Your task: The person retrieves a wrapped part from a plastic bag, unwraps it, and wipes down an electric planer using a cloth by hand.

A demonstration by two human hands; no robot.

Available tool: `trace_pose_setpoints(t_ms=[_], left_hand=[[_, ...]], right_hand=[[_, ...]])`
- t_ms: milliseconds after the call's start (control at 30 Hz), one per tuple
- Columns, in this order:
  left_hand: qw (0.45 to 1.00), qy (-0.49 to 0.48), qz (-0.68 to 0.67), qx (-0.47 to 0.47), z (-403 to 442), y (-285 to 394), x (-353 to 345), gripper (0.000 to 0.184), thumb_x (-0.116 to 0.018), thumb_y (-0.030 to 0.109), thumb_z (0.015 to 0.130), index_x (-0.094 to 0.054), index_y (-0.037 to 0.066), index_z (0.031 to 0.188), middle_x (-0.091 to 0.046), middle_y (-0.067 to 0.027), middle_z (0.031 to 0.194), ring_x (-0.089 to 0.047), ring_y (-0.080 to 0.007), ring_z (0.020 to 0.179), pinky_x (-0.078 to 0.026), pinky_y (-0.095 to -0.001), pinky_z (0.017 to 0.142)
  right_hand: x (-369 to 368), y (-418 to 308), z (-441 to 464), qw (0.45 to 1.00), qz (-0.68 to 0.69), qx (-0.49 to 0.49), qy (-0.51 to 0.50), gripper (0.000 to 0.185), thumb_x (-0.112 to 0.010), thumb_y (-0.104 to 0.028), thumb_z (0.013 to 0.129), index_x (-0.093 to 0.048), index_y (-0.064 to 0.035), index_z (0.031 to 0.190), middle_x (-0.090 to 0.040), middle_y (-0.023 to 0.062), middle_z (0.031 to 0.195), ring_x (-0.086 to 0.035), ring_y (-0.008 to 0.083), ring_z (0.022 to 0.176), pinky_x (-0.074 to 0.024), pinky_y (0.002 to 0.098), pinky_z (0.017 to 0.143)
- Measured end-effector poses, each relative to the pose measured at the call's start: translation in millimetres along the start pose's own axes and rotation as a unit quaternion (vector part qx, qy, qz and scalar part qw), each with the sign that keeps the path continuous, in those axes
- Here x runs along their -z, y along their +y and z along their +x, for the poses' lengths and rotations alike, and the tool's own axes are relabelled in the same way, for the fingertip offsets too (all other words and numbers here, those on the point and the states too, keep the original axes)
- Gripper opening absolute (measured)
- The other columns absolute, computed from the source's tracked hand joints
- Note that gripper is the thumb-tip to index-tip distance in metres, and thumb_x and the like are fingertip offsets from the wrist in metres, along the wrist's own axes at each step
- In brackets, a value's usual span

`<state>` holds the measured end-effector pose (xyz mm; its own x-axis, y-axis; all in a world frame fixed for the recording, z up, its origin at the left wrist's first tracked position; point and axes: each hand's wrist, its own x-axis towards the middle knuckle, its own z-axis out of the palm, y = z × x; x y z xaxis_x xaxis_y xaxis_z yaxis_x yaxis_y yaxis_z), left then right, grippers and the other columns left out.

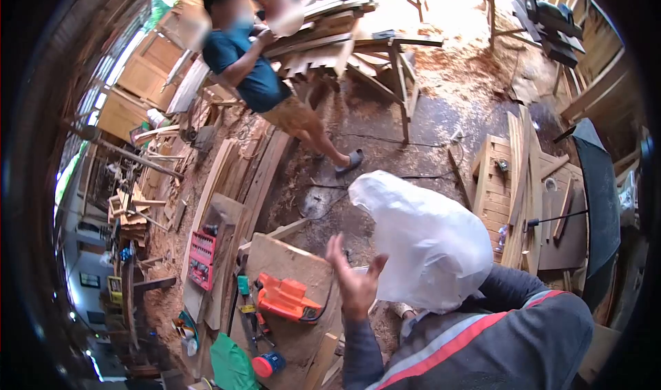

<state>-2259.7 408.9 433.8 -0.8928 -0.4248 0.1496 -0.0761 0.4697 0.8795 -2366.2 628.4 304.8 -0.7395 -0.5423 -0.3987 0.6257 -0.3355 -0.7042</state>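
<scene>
My left hand (pixel 354 280) is raised with its fingers stretched out and thumb apart, holding nothing. Just right of it, a large white translucent plastic bag (pixel 427 242) bulges up in front of me. My right sleeve (pixel 509 287) runs up to the bag's lower right side, where my right hand is hidden, so its grip cannot be made out. Left of my left hand, an orange power tool (pixel 286 297) lies on a wooden board (pixel 296 252). A teal-and-black tool (pixel 248 304) and a red-lidded blue jar (pixel 268 364) are nearby.
A green bag (pixel 232 362) and a red bit set (pixel 202 259) lie at left among planks (pixel 258 176). A person in a blue shirt (pixel 255 73) stands by a lumber stack (pixel 323 42). Wooden panels (pixel 496 183) lie at right beside a dark umbrella (pixel 595 204). Shavings cover the floor.
</scene>
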Motion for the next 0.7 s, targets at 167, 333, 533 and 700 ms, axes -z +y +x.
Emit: trace_pose_setpoints(t_ms=[167, 333, 533, 700], left_hand=[[0.962, -0.185, -0.184, 0.079, 80, -24, -136, 0.073, -0.082, 0.026, 0.081, -0.045, -0.008, 0.134, -0.061, -0.017, 0.123, -0.059, -0.0236, 0.113, -0.047, -0.0384, 0.096], [0.873, -0.327, -0.305, 0.194, 125, 36, -188, 0.02, -0.066, 0.008, 0.09, -0.068, -0.005, 0.106, -0.071, -0.0039, 0.093, -0.064, -0.0081, 0.077, -0.048, -0.0209, 0.069], [0.976, -0.183, -0.05, -0.11, 212, 42, -179, 0.026, -0.062, 0.008, 0.086, -0.066, -0.005, 0.108, -0.072, -0.0209, 0.086, -0.072, -0.0288, 0.072, -0.056, -0.037, 0.063], [0.934, -0.128, 0.218, -0.251, 273, 41, -167, 0.016, -0.06, 0.009, 0.086, -0.063, -0.004, 0.096, -0.065, -0.0256, 0.074, -0.066, -0.0402, 0.065, -0.053, -0.0453, 0.057]], right_hand=[[82, -59, 17, 0.99, -0.04, 0.094, 0.102, 0.025, -0.061, -0.013, 0.096, -0.064, 0.0006, 0.117, -0.071, 0.0109, 0.102, -0.068, 0.0183, 0.089, -0.0573, 0.03, 0.081], [150, -135, -10, 0.965, -0.021, 0.161, 0.206, 0.024, -0.061, -0.014, 0.097, -0.065, 0.0007, 0.115, -0.071, 0.0096, 0.101, -0.068, 0.0174, 0.087, -0.0572, 0.0303, 0.079], [216, -137, -41, 0.919, 0.165, 0.196, 0.301, 0.021, -0.045, -0.012, 0.102, -0.06, 0.0006, 0.111, -0.067, 0.0071, 0.093, -0.068, 0.0175, 0.08, -0.0592, 0.0366, 0.076], [218, -176, -21, 0.912, 0.144, 0.224, 0.312, 0.019, -0.05, -0.011, 0.1, -0.06, 0.0001, 0.111, -0.067, 0.0061, 0.092, -0.068, 0.0181, 0.08, -0.0588, 0.0347, 0.074]])
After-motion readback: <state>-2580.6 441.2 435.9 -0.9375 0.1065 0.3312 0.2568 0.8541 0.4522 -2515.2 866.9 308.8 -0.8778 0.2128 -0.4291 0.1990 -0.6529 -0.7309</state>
